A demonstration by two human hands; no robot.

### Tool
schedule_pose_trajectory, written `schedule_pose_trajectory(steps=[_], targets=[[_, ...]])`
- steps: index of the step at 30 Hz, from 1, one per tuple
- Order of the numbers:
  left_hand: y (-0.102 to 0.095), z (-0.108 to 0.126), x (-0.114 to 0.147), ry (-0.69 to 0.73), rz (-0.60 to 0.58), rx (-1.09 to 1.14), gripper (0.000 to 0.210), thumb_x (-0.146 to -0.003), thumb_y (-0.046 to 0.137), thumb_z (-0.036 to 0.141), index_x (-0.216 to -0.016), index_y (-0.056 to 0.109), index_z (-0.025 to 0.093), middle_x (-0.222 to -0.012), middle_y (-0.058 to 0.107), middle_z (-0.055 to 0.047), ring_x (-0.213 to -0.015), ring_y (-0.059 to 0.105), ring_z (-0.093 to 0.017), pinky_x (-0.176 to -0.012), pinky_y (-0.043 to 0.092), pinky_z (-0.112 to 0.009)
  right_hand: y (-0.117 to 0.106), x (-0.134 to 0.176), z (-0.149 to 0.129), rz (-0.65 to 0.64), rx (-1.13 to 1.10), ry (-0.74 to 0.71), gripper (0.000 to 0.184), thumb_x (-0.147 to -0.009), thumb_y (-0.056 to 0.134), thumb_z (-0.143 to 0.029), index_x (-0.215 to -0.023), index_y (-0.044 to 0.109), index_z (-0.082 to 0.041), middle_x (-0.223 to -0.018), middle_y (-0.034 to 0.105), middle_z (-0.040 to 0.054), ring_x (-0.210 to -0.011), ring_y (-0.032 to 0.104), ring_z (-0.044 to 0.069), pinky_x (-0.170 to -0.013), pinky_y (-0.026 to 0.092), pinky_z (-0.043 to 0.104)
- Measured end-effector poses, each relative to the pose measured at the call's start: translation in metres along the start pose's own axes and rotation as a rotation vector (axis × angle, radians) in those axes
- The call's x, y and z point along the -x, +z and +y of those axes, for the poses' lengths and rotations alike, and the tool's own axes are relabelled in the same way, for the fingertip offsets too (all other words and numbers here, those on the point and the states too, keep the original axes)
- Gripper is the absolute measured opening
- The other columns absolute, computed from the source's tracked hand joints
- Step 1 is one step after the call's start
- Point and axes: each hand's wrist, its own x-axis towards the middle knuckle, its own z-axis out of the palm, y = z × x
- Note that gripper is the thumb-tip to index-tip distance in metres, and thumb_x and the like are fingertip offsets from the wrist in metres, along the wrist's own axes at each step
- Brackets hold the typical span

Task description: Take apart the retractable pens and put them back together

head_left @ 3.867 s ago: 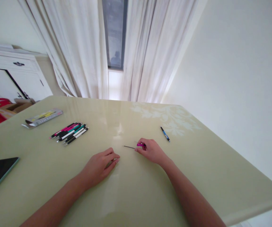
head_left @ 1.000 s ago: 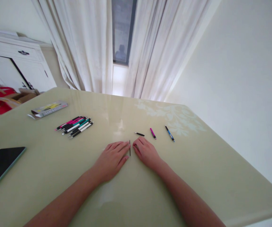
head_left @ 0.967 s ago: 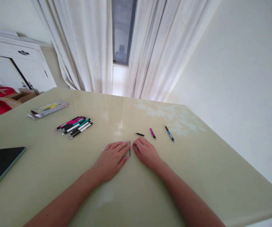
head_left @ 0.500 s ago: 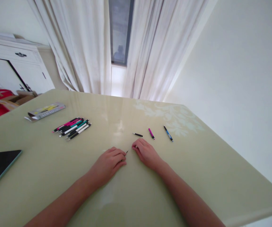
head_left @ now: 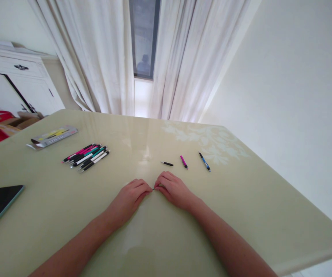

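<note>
My left hand rests low on the table with its fingers pinched together. From its fingertips a thin dark pen refill pokes out, most of it hidden. My right hand is also closed in a pinch, its fingertips meeting the free end of that refill. Whatever small thing it holds there is hidden. Just beyond the right hand lie a short black pen part with a pointed tip and a pink pen barrel. Farther right is a blue pen.
A pile of several pens in pink, black, white and green lies left of my hands. Behind it lies a grey and yellow box with an open flap. A dark tablet-like device is at the left edge of the pale green table.
My right hand has moved left and slightly down, closing the gap to my left hand. Its fingertips are now at the refill's end. The view has shifted slightly.
</note>
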Motion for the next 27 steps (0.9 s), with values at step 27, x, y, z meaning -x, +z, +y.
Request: schedule_pose_trajectory(steps=[27], targets=[[-0.001,0.001,-0.001,-0.095,0.146,0.008,0.022,-0.103,0.043,0.029,-0.097,0.062,0.021,-0.095,0.067,-0.006,-0.091,0.063,-0.022,-0.085,0.052,-0.038,-0.006,0.003,0.023,0.342,-0.118,0.178,0.007,-0.095,0.060,-0.019,-0.097,0.066,-0.021,-0.091,0.064,0.0043,-0.081,0.062,0.017,-0.077,0.054,0.031]])
